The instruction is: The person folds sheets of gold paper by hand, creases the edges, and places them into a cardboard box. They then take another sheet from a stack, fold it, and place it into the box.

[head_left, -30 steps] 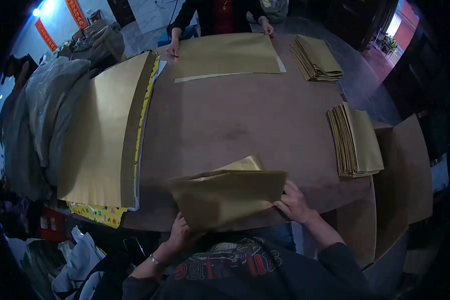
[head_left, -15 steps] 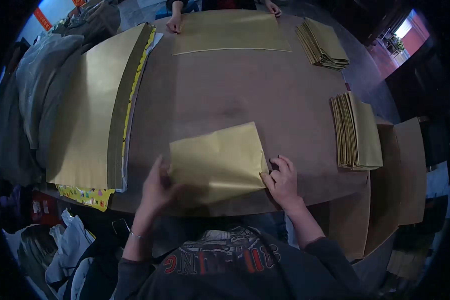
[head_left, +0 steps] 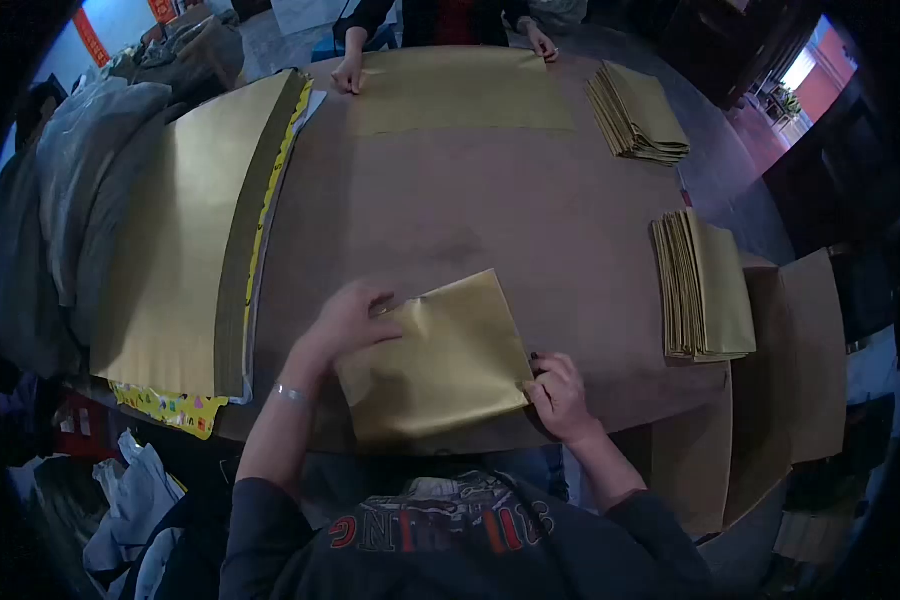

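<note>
A folded sheet of gold paper [head_left: 450, 360] lies at the table's near edge in front of me. My right hand [head_left: 562, 395] pinches its right edge, with the thumb on top and the other fingers curled. Over the paper's upper left corner is my left hand [head_left: 352, 325], its fingers apart and the fingertips right at the top edge. Under that hand, the left corner of the paper is partly hidden.
Large gold sheets [head_left: 185, 240] are stacked at left. Folded gold bundles [head_left: 725, 290] stand at right, and another folded stack [head_left: 645, 110] lies beyond. Across the brown table [head_left: 420, 210], a person's hands [head_left: 348, 75] hold a gold sheet [head_left: 460, 90]. A cardboard box [head_left: 810, 360] stands at lower right.
My left hand has moved up from the paper's left side to its upper left corner. The paper has tilted slightly, its right edge still in my right hand.
</note>
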Demonstrator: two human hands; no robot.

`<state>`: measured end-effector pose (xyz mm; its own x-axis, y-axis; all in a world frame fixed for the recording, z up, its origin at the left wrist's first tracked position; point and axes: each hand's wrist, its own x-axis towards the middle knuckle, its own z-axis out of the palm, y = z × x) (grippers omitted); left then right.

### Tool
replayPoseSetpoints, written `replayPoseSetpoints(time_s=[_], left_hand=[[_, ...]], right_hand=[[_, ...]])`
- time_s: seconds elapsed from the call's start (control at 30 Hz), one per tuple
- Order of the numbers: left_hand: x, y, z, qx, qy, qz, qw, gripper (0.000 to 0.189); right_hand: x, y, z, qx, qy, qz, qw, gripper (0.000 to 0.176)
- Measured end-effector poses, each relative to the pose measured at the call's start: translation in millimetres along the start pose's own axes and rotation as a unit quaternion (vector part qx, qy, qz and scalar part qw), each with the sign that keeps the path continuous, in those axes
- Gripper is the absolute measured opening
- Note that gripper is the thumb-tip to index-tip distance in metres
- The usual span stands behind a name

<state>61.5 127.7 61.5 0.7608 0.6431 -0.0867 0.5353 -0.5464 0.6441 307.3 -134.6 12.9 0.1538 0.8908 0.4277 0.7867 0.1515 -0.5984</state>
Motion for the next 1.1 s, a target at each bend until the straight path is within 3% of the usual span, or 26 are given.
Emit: replayPoseSetpoints(time_s=[0.1, 0.17, 0.23, 0.3, 0.33, 0.37, 0.43, 0.47, 0.5, 0.57, 0.63, 0.7, 0.77, 0.83, 0.9, 0.93, 1.0, 1.03, 1.1], left_hand=[[9, 2, 0, 0.006, -0.023, 0.004, 1.000, 0.055], [20, -3, 9, -0.158, -0.035, 0.051, 0.986, 0.054], [21, 15, 0, -0.150, -0.030, 0.064, 0.986, 0.044], [21, 37, -20, -0.175, -0.196, -0.102, 0.960, 0.036], [24, 18, -12, -0.111, -0.161, 0.031, 0.980, 0.025], [25, 15, -10, -0.110, -0.162, 0.031, 0.980, 0.025], [24, 33, -19, -0.088, -0.091, 0.097, 0.987, 0.019], [24, 45, -23, -0.066, -0.035, 0.165, 0.983, 0.015], [24, 59, -30, -0.066, -0.035, 0.165, 0.983, 0.015], [20, 90, -45, 0.049, 0.039, 0.301, 0.951, 0.013], [2, 125, -63, 0.164, 0.094, 0.340, 0.921, 0.012], [-15, 138, -70, 0.213, 0.093, 0.323, 0.917, 0.013], [-32, 146, -73, 0.260, 0.193, 0.392, 0.861, 0.011], [-61, 156, -74, 0.266, 0.172, 0.383, 0.867, 0.013], [-87, 150, -65, 0.276, 0.067, 0.352, 0.892, 0.013], [-93, 147, -57, 0.274, 0.064, 0.351, 0.893, 0.013], [-101, 135, -33, 0.266, -0.044, 0.354, 0.895, 0.015], [-104, 132, -20, 0.330, -0.135, 0.333, 0.873, 0.015], [-110, 115, 11, 0.276, -0.141, 0.323, 0.894, 0.017]], right_hand=[[5, -7, -2, 0.007, -0.004, -0.021, 1.000, 0.012], [3, -8, 1, 0.053, 0.018, -0.004, 0.998, 0.010], [4, -18, -8, 0.064, 0.029, 0.007, 0.997, 0.010], [7, -20, -16, 0.066, 0.006, 0.006, 0.998, 0.010], [2, -9, -15, 0.077, -0.023, -0.005, 0.997, 0.015], [-1, -7, -16, 0.077, -0.022, -0.004, 0.997, 0.015], [-1, -8, -19, 0.016, -0.119, -0.010, 0.993, 0.022], [0, -3, -17, -0.002, -0.158, -0.041, 0.987, 0.027], [8, -6, -17, -0.003, -0.158, -0.041, 0.987, 0.027], [25, -15, -14, 0.000, -0.131, -0.091, 0.987, 0.034], [24, 3, -1, 0.000, -0.152, -0.088, 0.984, 0.040], [41, -6, 2, 0.028, -0.126, -0.075, 0.989, 0.040], [56, -6, 5, -0.070, -0.104, -0.139, 0.982, 0.035], [63, 2, 8, -0.109, -0.083, -0.130, 0.982, 0.028], [67, 10, -2, -0.135, -0.091, -0.108, 0.981, 0.027], [66, 13, -6, -0.107, -0.089, -0.096, 0.986, 0.028], [54, 21, -14, -0.178, -0.163, -0.095, 0.966, 0.028], [51, 21, -16, -0.188, -0.251, -0.042, 0.948, 0.029], [47, 18, -32, -0.251, -0.266, -0.028, 0.930, 0.033]])
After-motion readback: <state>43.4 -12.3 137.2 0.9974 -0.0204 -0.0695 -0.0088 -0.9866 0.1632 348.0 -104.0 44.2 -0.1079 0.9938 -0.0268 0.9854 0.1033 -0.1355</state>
